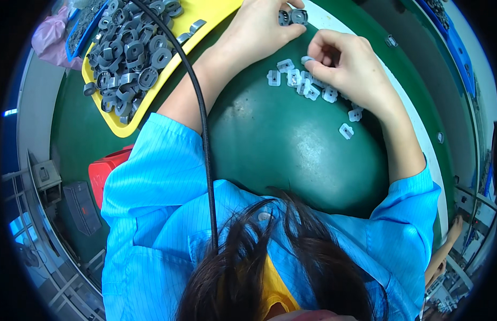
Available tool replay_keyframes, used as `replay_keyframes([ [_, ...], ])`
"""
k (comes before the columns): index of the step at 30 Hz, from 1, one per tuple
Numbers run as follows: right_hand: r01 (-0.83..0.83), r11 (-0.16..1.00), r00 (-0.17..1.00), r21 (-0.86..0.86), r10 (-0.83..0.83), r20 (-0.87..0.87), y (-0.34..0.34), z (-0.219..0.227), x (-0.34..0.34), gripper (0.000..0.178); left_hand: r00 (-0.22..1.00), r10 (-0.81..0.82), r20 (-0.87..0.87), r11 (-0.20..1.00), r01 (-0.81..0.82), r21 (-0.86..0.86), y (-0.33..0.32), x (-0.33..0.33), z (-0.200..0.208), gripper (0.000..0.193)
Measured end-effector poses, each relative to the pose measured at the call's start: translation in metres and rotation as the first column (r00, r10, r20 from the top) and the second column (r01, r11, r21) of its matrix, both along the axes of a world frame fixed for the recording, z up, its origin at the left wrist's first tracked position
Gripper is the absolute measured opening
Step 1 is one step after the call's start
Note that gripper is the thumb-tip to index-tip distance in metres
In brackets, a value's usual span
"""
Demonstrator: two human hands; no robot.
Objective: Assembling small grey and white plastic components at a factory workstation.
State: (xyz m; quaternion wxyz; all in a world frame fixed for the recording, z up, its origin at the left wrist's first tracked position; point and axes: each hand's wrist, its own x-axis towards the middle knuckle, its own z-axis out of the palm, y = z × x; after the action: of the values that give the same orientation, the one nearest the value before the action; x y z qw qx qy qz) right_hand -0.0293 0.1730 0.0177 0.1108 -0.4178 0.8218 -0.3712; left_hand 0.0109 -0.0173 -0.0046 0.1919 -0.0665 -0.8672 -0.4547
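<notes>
At the far edge of the green table, my left hand [262, 24] is closed around dark grey round plastic parts [298, 17]. One part shows its hollow, open side. To the right, my right hand [351, 63] pinches a small pale plastic piece [307, 60] between thumb and bent forefinger; the fingers hide most of it. Just below and left of that hand lie several small translucent white plastic pieces [294, 77] in a loose group. One such piece [346, 131] lies apart, nearer to me. Some of the group is partly covered by my right hand.
A yellow tray [123, 130] heaped with grey plastic parts [132, 53] stands on the left. A black cable [197, 91] hangs across my left forearm. A red bin [101, 174] sits at lower left. Another person's arm [446, 246] shows at the right rim.
</notes>
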Motion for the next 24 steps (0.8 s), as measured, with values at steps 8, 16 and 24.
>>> replay_keyframes([
  [8,0.272,0.905,0.831,-0.328,-0.049,0.555,0.023,0.000,-0.031,0.022,0.993,-0.038,0.111,0.978,0.014,0.209,0.034,0.003,0.006,0.032],
  [16,0.327,0.876,0.937,-0.355,-0.253,0.241,0.013,-0.008,-0.023,0.018,0.988,0.093,-0.127,0.991,-0.080,0.104,0.047,0.004,-0.001,0.029],
  [24,0.315,0.880,0.942,-0.356,-0.242,0.234,0.013,-0.011,-0.023,0.025,0.966,0.064,-0.251,0.994,-0.039,0.101,0.045,0.001,-0.007,0.029],
])
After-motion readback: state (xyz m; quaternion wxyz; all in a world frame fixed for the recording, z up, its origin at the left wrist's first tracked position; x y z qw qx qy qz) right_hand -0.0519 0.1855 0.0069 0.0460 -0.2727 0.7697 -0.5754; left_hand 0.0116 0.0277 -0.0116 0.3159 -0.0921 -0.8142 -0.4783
